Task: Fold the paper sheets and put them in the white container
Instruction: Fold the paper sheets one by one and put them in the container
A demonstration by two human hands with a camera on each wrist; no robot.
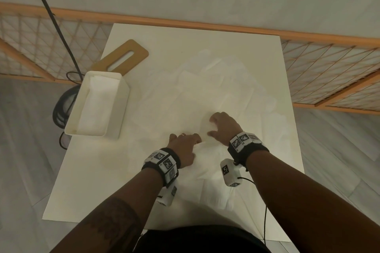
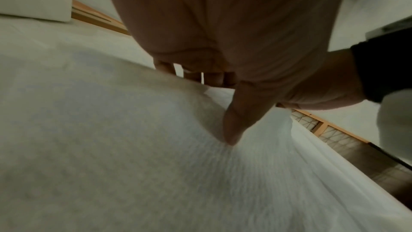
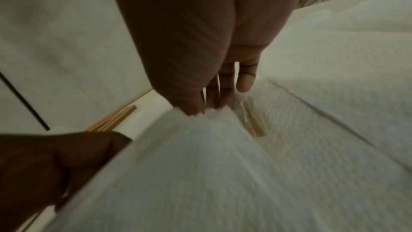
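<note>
A thin, embossed paper sheet [image 1: 207, 172] is held at the near centre of the white table [image 1: 82, 191], its far edge lifted between both hands. In the right wrist view the right hand [image 1: 224, 125] is seen pinching that far edge between thumb and fingertips [image 3: 223, 101], the paper bunching slightly at the pinch. In the left wrist view the left hand [image 1: 183, 146] is seen with its thumb [image 2: 236, 126] pressed down into the sheet while the fingers curl behind the raised edge, so the paper appears gripped there too.

The sheet is judged very light, limp and easily creased or torn; a dimpled, quilted texture is shown in both wrist views, which suggests soft tissue-like paper rather than stiff stock. It is best taken at 2 corners of 1 edge with a light pinch, so the fold can be carried over without dragging or crumpling.

More loose sheets [image 1: 205, 88] are spread flat and overlapping toward 12 o'clock and 1 o'clock from the hands, their edges hard to separate against the white surface. The white container [image 1: 115, 121], a smooth, rigid, open rectangular box, is placed at 10 o'clock, and folded paper [image 1: 96, 104] is already seen lying inside it. Behind it, at 11 o'clock, a flat tan wooden lid [image 1: 127, 53] with a slot is leaned.
</note>
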